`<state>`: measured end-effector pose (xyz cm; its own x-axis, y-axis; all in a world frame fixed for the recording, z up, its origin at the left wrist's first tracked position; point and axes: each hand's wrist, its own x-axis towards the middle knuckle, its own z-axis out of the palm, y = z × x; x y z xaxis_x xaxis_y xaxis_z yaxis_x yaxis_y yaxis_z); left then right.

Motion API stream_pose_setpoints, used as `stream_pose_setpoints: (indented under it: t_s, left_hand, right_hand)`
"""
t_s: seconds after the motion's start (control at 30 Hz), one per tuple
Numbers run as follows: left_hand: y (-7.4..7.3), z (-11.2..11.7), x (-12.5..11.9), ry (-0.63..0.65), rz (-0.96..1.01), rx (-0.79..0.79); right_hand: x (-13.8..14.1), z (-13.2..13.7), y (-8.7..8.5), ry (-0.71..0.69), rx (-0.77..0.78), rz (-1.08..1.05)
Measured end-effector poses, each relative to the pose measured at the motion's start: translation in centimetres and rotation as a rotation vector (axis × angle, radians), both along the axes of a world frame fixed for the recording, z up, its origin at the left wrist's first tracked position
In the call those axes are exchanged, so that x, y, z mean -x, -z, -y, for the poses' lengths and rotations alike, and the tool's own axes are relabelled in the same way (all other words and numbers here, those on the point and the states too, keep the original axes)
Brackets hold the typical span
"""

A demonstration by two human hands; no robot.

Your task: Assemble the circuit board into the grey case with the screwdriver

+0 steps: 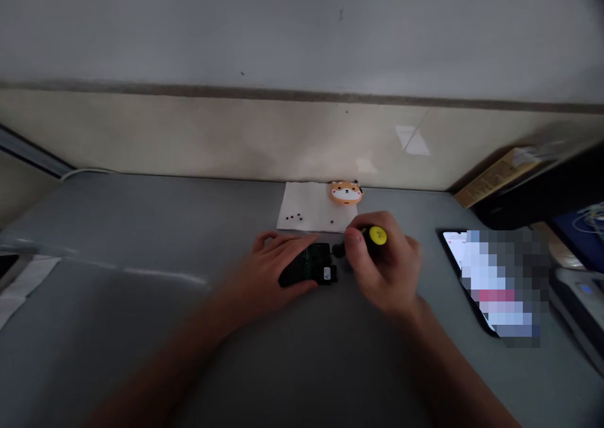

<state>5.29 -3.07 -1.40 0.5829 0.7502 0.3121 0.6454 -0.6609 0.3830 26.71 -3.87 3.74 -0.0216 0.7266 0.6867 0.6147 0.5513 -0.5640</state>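
Observation:
My left hand (278, 265) grips a small dark, flat device (309, 265) on the grey desk, thumb at its near edge and fingers along its far edge. Part of the device lies hidden under the palm; a small white label (327, 273) shows near its right end. My right hand (384, 264) is closed around a black screwdriver with a yellow end cap (377, 235). The screwdriver points left at the device's right end; whether its tip touches is too dark to tell. Several tiny black screws (292, 217) lie on a white paper (309, 201) just beyond.
An orange-and-white animal-face case (346, 192) rests on the paper's far right corner. To the right lies a phone (472, 283) with a blurred screen. A yellowish box (497, 176) and dark equipment (542, 192) stand at the back right. A wall (212, 138) bounds the desk behind.

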Motion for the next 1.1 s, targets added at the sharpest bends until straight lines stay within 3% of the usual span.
stream_pose_setpoints:
  t_s: [1.1]
  left_hand:
    - [-0.19,0.07,-0.08,0.047,0.011,-0.052]
  right_hand:
    - [0.14,0.13,-0.35,-0.046,-0.088,0.050]
